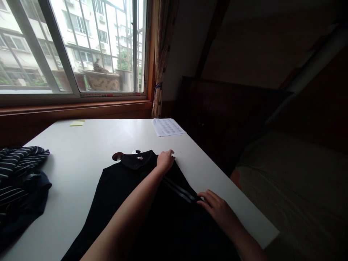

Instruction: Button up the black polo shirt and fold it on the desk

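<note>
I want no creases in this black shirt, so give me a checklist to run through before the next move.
1. Black shirt lies flat on the white table, collar away from the person: ok.
2. Left hand presses the shoulder beside the collar: ok.
3. Right hand rests at the striped sleeve near the table's right edge: ok.
4. Sleeve fully on the table, not hanging over: cannot tell, the hand covers its end.
5. Striped clothes at the left lie apart from the shirt: ok.
6. Paper sheet at the far edge lies apart from the shirt: ok.
</note>
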A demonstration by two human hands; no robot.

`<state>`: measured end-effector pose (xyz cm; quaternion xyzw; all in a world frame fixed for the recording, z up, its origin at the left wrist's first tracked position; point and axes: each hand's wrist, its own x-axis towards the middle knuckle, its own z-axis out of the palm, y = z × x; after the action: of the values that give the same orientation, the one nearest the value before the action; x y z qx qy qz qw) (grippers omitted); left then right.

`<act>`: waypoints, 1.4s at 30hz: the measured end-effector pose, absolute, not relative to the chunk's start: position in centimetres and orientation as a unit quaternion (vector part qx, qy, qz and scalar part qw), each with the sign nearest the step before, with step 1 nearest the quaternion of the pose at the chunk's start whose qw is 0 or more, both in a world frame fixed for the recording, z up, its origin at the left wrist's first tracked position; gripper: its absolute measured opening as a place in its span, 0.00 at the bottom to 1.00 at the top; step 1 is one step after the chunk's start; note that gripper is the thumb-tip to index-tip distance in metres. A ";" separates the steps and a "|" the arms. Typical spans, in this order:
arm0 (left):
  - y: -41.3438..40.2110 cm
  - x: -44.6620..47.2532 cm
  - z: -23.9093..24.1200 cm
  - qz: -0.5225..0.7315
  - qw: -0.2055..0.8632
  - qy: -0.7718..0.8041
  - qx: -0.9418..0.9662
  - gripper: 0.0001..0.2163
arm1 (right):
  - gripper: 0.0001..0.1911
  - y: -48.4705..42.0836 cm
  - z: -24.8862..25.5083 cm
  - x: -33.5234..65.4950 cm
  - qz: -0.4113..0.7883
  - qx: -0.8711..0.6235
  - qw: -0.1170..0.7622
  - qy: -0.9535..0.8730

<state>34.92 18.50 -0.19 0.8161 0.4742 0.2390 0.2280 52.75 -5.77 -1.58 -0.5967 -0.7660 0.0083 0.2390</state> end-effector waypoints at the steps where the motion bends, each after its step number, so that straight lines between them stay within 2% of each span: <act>1: 18.5 34.9 -0.3 0.244 0.230 0.480 0.811 0.12 | 0.11 -5.8 -1.6 52.8 0.006 -0.599 0.236 -0.766; 9: 19.0 34.3 -0.5 0.262 0.257 0.489 0.791 0.12 | 0.08 -5.9 -1.3 52.4 -0.017 -0.606 0.237 -0.759; 15: 18.6 33.4 -0.4 0.279 0.207 0.448 0.824 0.16 | 0.06 -5.9 -1.1 52.3 -0.013 -0.608 0.240 -0.757; 19: 17.4 32.6 0.2 0.278 0.154 0.370 0.873 0.18 | 0.06 -6.1 -0.9 52.1 -0.010 -0.612 0.244 -0.753; 25: 14.9 31.2 -0.5 0.195 0.110 0.221 0.949 0.21 | 0.05 -6.3 -0.6 52.0 0.005 -0.611 0.258 -0.749; 29: 15.1 30.9 -1.6 0.151 0.102 0.236 0.955 0.26 | 0.05 -6.3 -0.4 51.9 0.000 -0.610 0.265 -0.747; 37: 16.5 32.2 -1.8 0.129 0.089 0.293 0.943 0.27 | 0.05 -6.8 0.3 51.5 -0.029 -0.614 0.250 -0.748; 42: 16.7 32.6 -2.1 0.127 0.084 0.300 0.942 0.27 | 0.22 -7.0 1.0 50.9 -0.034 -0.570 0.201 -0.796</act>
<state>32.60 16.71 -2.11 0.9417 0.3003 0.1270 0.0836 50.92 -6.99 1.03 -0.5704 -0.7957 -0.0344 0.2008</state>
